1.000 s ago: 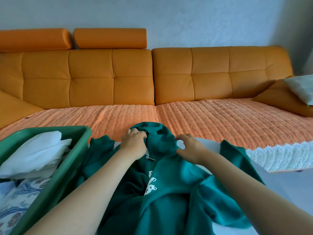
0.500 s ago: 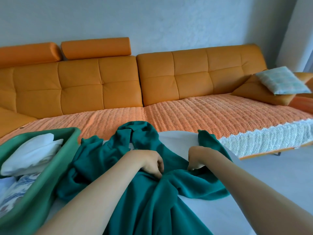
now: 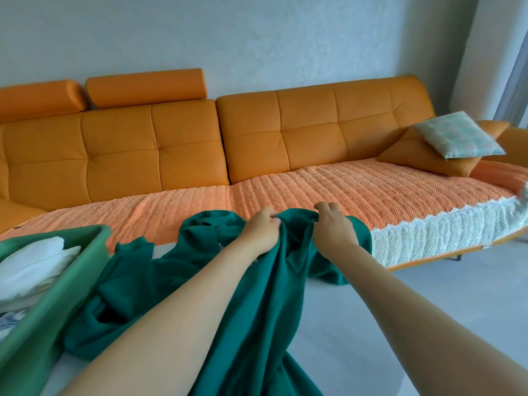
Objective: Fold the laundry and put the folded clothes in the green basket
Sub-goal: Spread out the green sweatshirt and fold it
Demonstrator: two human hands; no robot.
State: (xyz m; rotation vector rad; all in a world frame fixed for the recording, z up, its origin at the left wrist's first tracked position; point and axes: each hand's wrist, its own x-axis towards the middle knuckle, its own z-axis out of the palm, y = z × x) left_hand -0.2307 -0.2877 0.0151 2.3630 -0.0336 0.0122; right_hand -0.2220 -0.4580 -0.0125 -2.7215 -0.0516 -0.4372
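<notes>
The dark green fleece garment (image 3: 257, 304) is unfolded at the near centre of the scene, in front of the seat edge of the long orange leather sofa (image 3: 143, 152). Its upper edge is raised and bunched between both hands; the remaining fabric hangs down between the forearms and spreads to the left, where it touches the outer wall of the green plastic basket (image 3: 71, 270). The left hand (image 3: 261, 232) has its fingers curled tightly over the bunched top edge and grips it. The right hand (image 3: 333, 228) is just beside it and pinches the same edge between thumb and fingers, with two fingers extended upward. The basket stands at the near left and contains a folded white cloth (image 3: 31, 261) on top of a blue patterned cloth (image 3: 11, 321). The sofa seat carries an orange textured cover (image 3: 343, 190) with a white lace border along its near edge. At the far right of the seat, a pale checked pillow (image 3: 457, 135) rests on an orange cushion (image 3: 423, 158). A grey floor (image 3: 371, 324) lies to the near right.
</notes>
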